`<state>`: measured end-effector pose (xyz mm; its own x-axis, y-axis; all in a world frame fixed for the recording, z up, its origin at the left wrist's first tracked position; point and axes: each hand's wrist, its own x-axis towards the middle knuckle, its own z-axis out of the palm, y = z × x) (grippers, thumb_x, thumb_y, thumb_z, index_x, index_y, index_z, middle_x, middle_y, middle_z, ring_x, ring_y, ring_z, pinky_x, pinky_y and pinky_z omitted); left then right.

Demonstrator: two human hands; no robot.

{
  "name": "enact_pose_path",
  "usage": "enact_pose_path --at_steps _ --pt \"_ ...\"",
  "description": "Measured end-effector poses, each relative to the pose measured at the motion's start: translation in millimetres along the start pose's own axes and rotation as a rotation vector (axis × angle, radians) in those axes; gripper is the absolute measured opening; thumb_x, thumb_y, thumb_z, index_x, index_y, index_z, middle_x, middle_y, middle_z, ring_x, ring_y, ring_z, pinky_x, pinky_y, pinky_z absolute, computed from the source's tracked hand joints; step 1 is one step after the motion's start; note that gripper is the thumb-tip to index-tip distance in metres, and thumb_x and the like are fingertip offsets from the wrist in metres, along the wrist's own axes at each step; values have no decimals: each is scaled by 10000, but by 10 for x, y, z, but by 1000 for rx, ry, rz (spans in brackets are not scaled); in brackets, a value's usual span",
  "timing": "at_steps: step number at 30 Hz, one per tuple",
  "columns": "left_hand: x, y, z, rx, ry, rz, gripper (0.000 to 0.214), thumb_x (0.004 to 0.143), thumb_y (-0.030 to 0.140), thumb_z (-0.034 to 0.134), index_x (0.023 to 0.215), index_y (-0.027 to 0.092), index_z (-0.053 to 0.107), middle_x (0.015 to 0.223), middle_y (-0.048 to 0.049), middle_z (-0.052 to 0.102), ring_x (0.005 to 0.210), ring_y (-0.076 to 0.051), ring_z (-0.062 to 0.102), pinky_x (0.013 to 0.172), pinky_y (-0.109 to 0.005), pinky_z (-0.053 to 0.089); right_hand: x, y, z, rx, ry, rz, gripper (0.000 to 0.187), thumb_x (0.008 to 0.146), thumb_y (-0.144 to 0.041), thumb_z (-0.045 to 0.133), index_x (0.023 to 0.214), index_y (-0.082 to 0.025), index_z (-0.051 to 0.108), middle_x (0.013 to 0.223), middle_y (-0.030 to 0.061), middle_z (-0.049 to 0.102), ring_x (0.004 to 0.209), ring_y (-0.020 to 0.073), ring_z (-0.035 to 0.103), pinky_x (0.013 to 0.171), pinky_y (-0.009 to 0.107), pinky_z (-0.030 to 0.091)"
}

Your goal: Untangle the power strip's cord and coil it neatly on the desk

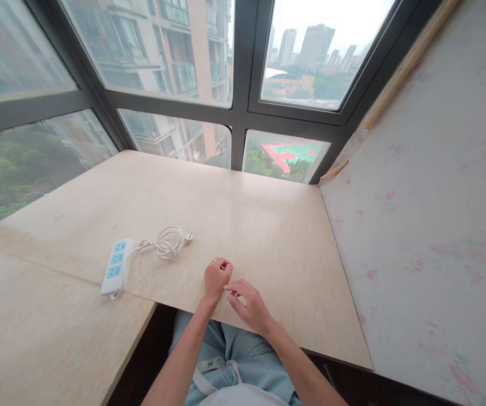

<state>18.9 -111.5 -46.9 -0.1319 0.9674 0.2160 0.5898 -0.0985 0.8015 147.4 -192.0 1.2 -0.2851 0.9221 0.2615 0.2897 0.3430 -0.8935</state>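
My left hand (218, 276) rests near the front edge of the beige tabletop (268, 237). Its fingers are curled into a loose fist, a ring shows on one of them, and no object is visible in it. Just to the right is my right hand (249, 304), fingers half bent and apart, holding nothing. Its fingertips come close to the left wrist; whether they touch it I cannot tell. A white power strip (117, 266) with blue socket faces lies farther left. Its white cord (167, 243) is coiled beside it, ending in a plug (188, 238).
Dark-framed windows (238, 118) border the tabletop at the back and left. A wall with flowered paper (429, 237) rises along the right side. Another stretch of beige surface (48, 332) extends at the lower left, with a dark gap between its edge and my legs.
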Motion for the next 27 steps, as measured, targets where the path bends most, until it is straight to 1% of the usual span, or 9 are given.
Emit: enact_pose_path --at_steps 3,5,9,14,18,20,23,25,27 --pt "-11 -31 5 -42 17 -5 174 726 166 506 557 198 535 594 4 573 581 -137 508 596 -261 383 3 -125 220 11 -153 -49 264 913 -201 523 1143 -221 652 1056 65 635 947 156 596 866 306 502" --pt "-18 -45 8 -57 26 -15 171 728 162 506 567 197 549 608 1 588 592 -136 519 601 -262 398 -13 -173 318 3 -199 -74 262 908 -196 534 1132 -224 667 1058 66 612 948 157 588 845 295 508" --pt "-14 -65 21 -96 40 -35 150 723 162 518 603 199 600 640 -2 618 597 -135 537 598 -262 423 -60 -183 405 6 -194 -141 223 891 -204 576 1066 -238 709 1047 65 591 956 160 575 829 293 510" --pt "-19 -69 25 -143 42 -49 133 725 162 531 651 196 635 683 -6 640 606 -132 557 602 -261 448 -129 -148 482 -44 -269 -186 242 886 -225 593 1098 -262 706 1161 77 563 944 156 581 822 298 520" --pt "-38 -52 -2 -202 32 -56 139 726 153 529 682 194 654 703 -6 644 605 -130 572 587 -258 457 -159 -148 567 -86 -307 -240 261 889 -198 553 1093 -262 703 1206 80 562 959 155 594 823 279 527" --pt "-48 -45 -13 -217 34 -59 141 729 155 528 693 193 659 711 -6 646 595 -126 569 574 -254 457 -160 -149 585 -112 -325 -249 278 887 -188 541 1107 -262 694 1195 78 566 991 160 595 830 272 523" --pt "-59 -44 -11 -209 41 -57 137 728 156 532 704 191 663 719 -5 650 581 -121 565 566 -252 454 -157 -140 595 -165 -347 -254 268 893 -224 558 1125 -263 687 1163 78 573 998 167 594 835 273 512" --pt "-64 -52 -1 -199 46 -55 136 727 155 535 711 192 665 724 -5 652 575 -118 563 567 -253 453 -155 -131 607 -196 -338 -248 230 907 -263 561 1091 -265 700 1129 70 584 940 158 600 799 265 508" --pt "-70 -63 11 -190 56 -51 134 730 155 538 715 194 666 728 -6 654 577 -119 564 571 -255 454 -153 -126 626 -206 -321 -229 193 922 -278 553 1015 -263 721 1073 57 599 874 145 601 746 251 501"
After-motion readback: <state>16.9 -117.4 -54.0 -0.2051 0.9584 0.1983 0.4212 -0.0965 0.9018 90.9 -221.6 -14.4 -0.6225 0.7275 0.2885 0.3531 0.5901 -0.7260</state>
